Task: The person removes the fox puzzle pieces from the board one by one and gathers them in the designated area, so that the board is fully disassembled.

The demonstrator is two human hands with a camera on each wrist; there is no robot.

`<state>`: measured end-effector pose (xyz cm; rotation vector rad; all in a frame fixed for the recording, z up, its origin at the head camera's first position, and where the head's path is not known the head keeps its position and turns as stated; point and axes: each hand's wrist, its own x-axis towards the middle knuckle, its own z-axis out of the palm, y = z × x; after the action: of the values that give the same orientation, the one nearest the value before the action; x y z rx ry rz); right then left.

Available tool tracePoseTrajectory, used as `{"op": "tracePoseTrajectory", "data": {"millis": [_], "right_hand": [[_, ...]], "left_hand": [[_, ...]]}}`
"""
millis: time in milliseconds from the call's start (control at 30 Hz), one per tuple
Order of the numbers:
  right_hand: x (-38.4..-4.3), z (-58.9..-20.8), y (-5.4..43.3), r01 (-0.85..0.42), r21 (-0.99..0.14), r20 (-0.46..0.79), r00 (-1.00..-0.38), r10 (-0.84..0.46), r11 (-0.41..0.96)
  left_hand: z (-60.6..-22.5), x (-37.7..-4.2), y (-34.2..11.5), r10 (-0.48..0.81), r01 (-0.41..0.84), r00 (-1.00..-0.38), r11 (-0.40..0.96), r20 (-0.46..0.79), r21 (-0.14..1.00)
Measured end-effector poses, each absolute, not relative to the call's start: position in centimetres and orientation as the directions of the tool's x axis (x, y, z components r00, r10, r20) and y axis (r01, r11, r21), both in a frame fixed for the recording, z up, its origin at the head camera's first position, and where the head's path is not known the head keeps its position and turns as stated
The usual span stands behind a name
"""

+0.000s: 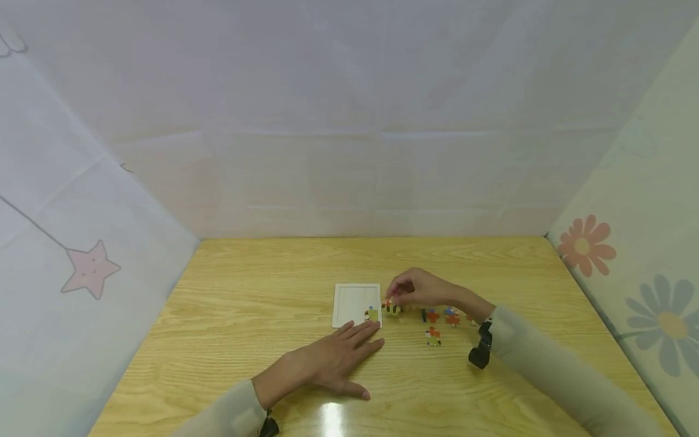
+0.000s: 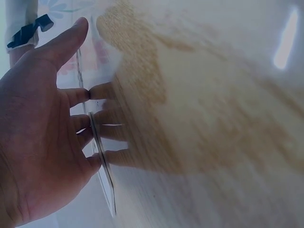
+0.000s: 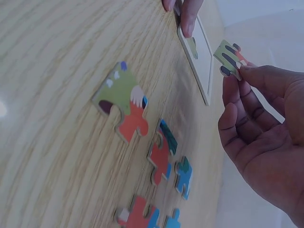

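My right hand [image 1: 420, 288] pinches a puzzle piece [image 3: 228, 56] between thumb and fingers. This piece is green with dark stripes and a bit of red, raised off the table just right of the white puzzle tray [image 1: 355, 297]. One mostly green piece [image 1: 372, 315] lies in the tray's near right corner. My left hand [image 1: 346, 358] is spread palm down, its straight fingertips at the tray's near edge. In the left wrist view, those fingers [image 2: 78, 123] reach to the tray's edge, and the thumb stands apart.
To the right lie several loose pieces. A green and red one [image 3: 123, 99] is nearest me; a red one [image 3: 159, 159] and a blue one [image 3: 183, 176] are beside it. The wooden table [image 1: 246, 285] meets pale cloth walls [image 1: 327, 182] at the back and sides.
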<state>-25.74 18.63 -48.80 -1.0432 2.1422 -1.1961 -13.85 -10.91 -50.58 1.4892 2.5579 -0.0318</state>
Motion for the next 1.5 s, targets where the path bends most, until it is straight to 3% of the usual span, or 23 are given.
{"op": "tracePoseTrajectory", "data": {"millis": [733, 1500], "right_hand": [[-23.4, -48.8, 24.5, -0.352, -0.867, -0.088, -0.589, -0.803, 0.353], [-21.4, -49.6, 29.1, -0.427, -0.85, -0.023, -0.558, -0.829, 0.31]], "left_hand": [[-50.7, -14.0, -11.0, 0.859, 0.858, -0.482, 0.503, -0.169, 0.107], [-50.7, -13.8, -10.9, 0.861, 0.861, -0.48, 0.499, -0.169, 0.096]]}}
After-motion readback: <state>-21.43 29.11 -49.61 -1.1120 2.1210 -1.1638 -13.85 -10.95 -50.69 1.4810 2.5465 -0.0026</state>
